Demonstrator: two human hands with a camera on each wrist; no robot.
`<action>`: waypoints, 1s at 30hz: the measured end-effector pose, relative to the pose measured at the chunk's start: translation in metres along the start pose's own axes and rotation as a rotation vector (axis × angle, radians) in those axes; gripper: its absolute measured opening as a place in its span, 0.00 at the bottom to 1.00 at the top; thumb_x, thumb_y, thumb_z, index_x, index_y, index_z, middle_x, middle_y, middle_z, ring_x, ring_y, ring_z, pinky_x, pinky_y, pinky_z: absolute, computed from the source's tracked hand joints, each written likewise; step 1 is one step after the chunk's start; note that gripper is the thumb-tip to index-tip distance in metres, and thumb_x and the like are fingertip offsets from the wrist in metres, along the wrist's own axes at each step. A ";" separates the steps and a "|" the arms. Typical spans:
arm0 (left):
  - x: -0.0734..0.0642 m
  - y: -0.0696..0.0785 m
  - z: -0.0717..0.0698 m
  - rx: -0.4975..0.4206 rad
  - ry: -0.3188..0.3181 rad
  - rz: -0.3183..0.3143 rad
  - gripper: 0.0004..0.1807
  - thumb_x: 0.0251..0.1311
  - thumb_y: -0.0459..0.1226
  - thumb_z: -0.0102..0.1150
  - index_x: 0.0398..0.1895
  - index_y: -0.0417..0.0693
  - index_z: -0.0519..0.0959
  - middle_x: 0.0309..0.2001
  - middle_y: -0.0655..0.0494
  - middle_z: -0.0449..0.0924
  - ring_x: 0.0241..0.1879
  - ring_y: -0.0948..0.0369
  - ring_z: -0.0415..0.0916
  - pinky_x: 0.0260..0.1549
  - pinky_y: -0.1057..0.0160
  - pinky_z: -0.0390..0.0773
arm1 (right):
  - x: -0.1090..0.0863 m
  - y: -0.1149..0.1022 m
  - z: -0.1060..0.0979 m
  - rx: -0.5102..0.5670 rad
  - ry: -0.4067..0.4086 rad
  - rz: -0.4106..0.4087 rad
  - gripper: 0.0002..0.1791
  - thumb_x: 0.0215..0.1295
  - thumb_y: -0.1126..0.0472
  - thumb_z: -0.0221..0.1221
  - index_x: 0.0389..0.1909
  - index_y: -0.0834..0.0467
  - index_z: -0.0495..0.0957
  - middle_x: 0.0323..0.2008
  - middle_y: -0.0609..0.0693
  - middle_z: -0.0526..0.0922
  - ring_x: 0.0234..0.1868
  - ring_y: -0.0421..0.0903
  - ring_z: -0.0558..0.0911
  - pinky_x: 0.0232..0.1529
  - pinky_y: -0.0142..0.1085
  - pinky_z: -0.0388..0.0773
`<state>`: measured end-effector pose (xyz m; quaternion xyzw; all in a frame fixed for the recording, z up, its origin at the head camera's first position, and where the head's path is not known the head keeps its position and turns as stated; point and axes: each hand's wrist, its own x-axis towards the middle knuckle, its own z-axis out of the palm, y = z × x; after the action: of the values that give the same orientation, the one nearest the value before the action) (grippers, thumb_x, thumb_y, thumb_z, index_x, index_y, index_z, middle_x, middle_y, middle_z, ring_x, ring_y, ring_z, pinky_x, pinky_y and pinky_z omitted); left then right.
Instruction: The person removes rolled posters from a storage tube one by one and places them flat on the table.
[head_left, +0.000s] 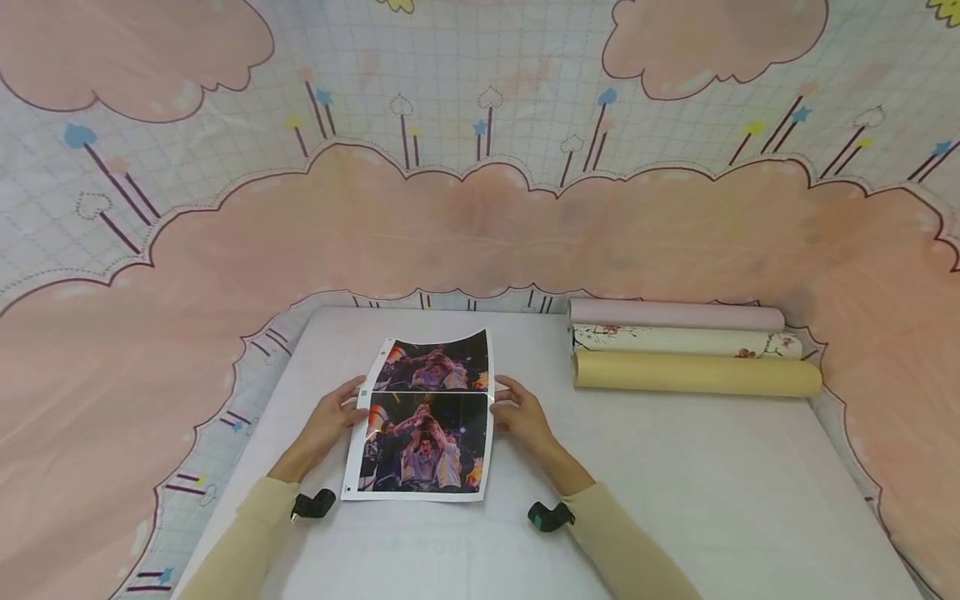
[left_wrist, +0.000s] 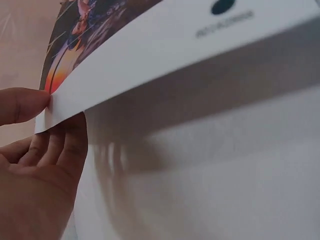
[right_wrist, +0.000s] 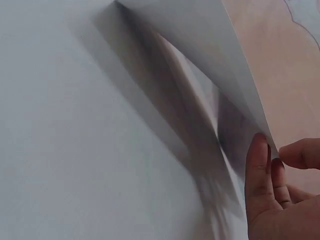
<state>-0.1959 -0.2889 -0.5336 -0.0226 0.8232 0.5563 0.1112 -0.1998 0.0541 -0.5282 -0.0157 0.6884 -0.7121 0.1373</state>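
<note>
A white-bordered sheet printed with two photos (head_left: 425,440) is held up off the table by both hands. Along its left edge, my left hand (head_left: 327,427) pinches the border, thumb on the printed face and fingers behind. My right hand (head_left: 527,421) grips the opposite edge at about the same height. In the left wrist view the sheet's white margin (left_wrist: 135,65) carries a dark round mark, and the thumb presses it against the fingers (left_wrist: 50,147). The right wrist view shows the plain back of the sheet (right_wrist: 210,45), between thumb and fingers (right_wrist: 259,175), its shadow falling below.
Three rolls lie side by side at the table's back right: a pale pink roll (head_left: 675,315), a white floral roll (head_left: 675,341) and a yellow roll (head_left: 697,372). A white cover lies over the table (head_left: 675,500). Patterned pink cloth (head_left: 465,225) hangs behind and around.
</note>
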 end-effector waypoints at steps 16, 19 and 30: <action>0.016 0.000 -0.028 0.293 0.082 -0.053 0.37 0.66 0.32 0.55 0.75 0.36 0.54 0.62 0.32 0.68 0.56 0.43 0.72 0.52 0.50 0.75 | 0.021 0.003 0.035 -0.064 -0.038 -0.029 0.36 0.59 0.77 0.54 0.70 0.69 0.60 0.54 0.68 0.72 0.34 0.41 0.80 0.37 0.38 0.84; 0.021 0.000 -0.035 0.308 0.080 -0.062 0.36 0.65 0.32 0.56 0.75 0.36 0.55 0.62 0.31 0.69 0.55 0.43 0.72 0.53 0.49 0.75 | 0.034 0.014 0.040 -0.072 -0.034 -0.022 0.37 0.59 0.76 0.56 0.72 0.67 0.59 0.54 0.66 0.73 0.34 0.41 0.80 0.38 0.39 0.85; 0.041 -0.005 -0.058 0.370 0.067 -0.072 0.36 0.62 0.30 0.57 0.72 0.29 0.57 0.63 0.27 0.67 0.59 0.38 0.70 0.58 0.42 0.73 | 0.058 0.010 0.058 -0.203 0.009 0.015 0.38 0.58 0.70 0.59 0.72 0.62 0.62 0.56 0.61 0.75 0.34 0.42 0.80 0.37 0.34 0.83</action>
<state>-0.2447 -0.3405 -0.5261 -0.0495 0.9132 0.3903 0.1059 -0.2420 -0.0154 -0.5449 -0.0213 0.7578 -0.6376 0.1372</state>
